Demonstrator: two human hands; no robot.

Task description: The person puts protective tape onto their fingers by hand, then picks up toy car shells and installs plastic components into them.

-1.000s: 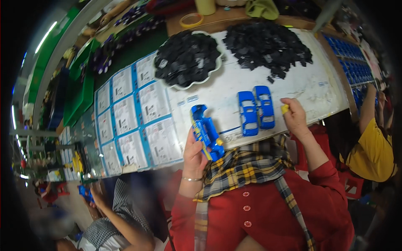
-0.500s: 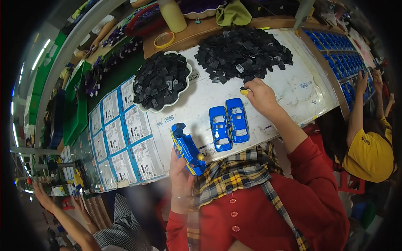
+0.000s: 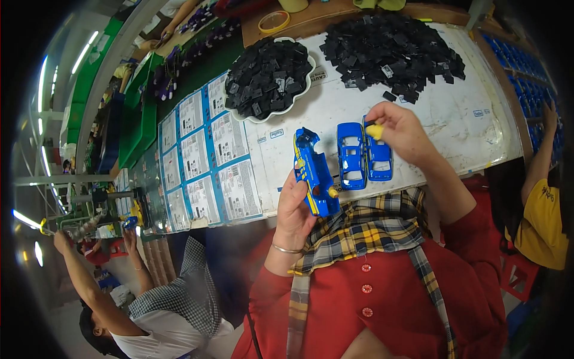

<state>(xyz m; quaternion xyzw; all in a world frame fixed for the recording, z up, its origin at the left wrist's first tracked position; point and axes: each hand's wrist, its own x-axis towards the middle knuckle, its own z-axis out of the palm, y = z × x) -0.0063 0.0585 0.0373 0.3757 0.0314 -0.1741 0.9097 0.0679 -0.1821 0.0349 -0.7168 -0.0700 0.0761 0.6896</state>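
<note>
My left hand [image 3: 293, 205] holds a blue toy car body [image 3: 318, 179] on its side, its hollow underside turned toward the right. A yellow finger cover [image 3: 333, 192] shows at that body's near end. My right hand [image 3: 403, 133] is closed in a pinch, with a yellow finger cover [image 3: 375, 131] on a fingertip. Between its fingers shows the edge of a small black plastic piece [image 3: 369, 122]. Below the pinch lie two blue car bodies side by side, the left one [image 3: 351, 154] in full view and the right one [image 3: 378, 161] partly covered by my fingers.
Beyond my hands a heap of black pieces [image 3: 391, 51] spreads on the white tabletop [image 3: 454, 131]. A white scalloped bowl [image 3: 312, 69] of the same pieces stands left of it. Printed sheets [image 3: 230, 143] cover the table's left part. Co-workers sit on both sides.
My right hand has come back from the heap's edge toward the car bodies with the black piece. My left hand still holds its car body. The whole view has shifted.
</note>
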